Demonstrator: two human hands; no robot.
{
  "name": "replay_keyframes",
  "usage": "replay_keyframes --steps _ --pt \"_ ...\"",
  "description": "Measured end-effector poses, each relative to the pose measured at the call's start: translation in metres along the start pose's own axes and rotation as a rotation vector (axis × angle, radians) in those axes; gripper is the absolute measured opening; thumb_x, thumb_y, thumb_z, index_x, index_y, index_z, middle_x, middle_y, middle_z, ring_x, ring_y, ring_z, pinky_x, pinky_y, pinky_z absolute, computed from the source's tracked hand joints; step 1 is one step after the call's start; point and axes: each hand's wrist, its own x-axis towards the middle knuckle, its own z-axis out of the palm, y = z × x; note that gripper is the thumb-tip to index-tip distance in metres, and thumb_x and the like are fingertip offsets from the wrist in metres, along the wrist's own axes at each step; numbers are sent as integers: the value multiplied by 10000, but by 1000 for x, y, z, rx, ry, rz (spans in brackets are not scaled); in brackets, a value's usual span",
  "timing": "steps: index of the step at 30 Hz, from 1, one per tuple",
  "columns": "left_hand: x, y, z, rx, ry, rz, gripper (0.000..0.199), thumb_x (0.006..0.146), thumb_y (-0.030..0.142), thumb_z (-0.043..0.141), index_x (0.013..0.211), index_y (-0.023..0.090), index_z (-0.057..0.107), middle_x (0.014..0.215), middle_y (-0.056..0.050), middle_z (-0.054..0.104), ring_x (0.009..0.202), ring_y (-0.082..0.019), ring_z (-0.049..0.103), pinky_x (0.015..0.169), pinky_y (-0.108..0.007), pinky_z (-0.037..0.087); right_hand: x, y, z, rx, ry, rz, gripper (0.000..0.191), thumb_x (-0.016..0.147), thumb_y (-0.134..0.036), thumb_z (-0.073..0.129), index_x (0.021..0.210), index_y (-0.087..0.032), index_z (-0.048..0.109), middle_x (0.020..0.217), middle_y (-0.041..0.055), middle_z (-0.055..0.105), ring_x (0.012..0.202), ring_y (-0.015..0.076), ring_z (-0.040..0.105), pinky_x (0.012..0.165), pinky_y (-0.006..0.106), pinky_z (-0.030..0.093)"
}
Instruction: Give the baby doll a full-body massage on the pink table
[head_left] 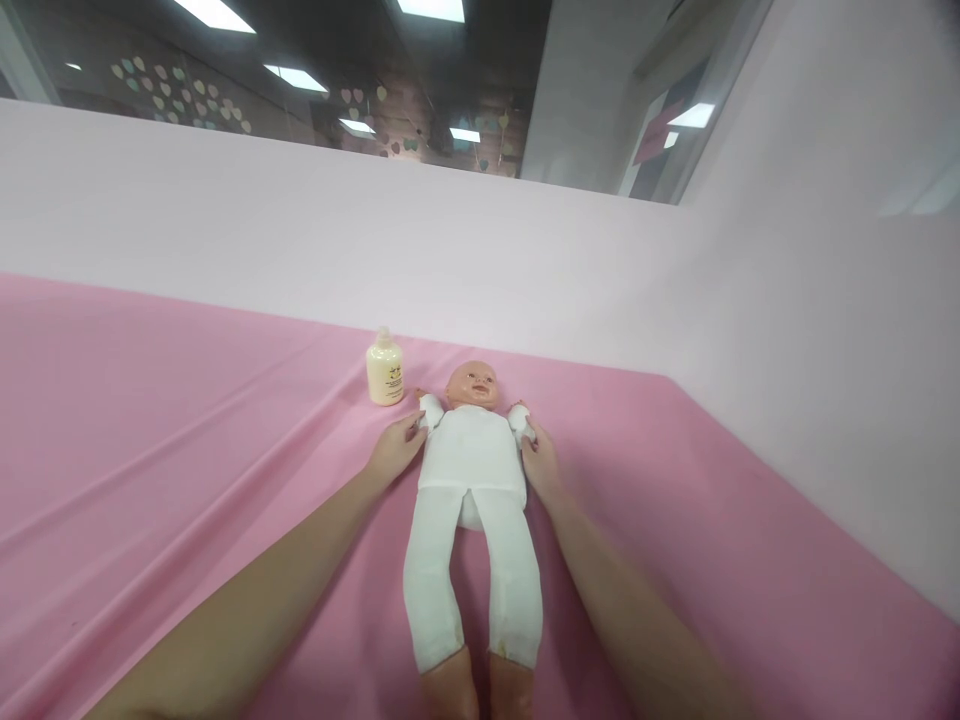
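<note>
A baby doll (474, 450) with a white cloth body lies on its back, its head away from me and its feet at the bottom edge. My left hand (397, 447) grips the doll's arm on the left side, fingers closed round the white sleeve part. On the other side, my right hand (540, 460) closes on the doll's right-side arm in the same way. Both doll arms are bent up beside the head. Just beyond my left hand stands a pale yellow lotion bottle (385, 372), upright and untouched. Parts of my fingertips are hidden behind the doll's arms.
A pink cloth (225, 420) with creases on the left covers the surface. Behind it rises a low white wall (337, 230), with a window (360, 80) above. Another white wall (810, 330) closes off the right side.
</note>
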Motion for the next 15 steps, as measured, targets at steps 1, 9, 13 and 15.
replay_keyframes --steps 1,9,13,15 --pt "0 -1 0 10 -6 -11 529 907 461 555 1383 238 612 1341 -63 678 1184 -299 645 1072 -446 466 0 1 0 -4 2 -4 538 870 -330 497 1392 -240 595 1477 69 564 1358 246 526 1191 451 369" --pt "-1 1 0 -104 -17 -104 579 851 439 655 1390 262 541 1345 -65 672 1210 -278 647 1049 -410 483 5 5 0 213 -8 77 601 765 -332 602 1357 -228 586 1395 79 628 1258 279 611 1103 452 473" --pt "-1 5 1 -207 13 -18 594 805 338 690 1377 279 537 1363 -59 655 1286 -260 595 1084 -403 456 6 0 0 371 8 85 551 707 -279 633 1256 -269 594 1322 55 672 1189 243 653 996 384 534" --pt "0 6 2 -272 26 1 624 780 279 683 1384 270 527 1305 -65 679 1268 -253 599 1053 -402 473 6 -2 0 472 5 101 495 661 -238 659 1154 -278 628 1217 36 717 1111 236 683 930 374 554"
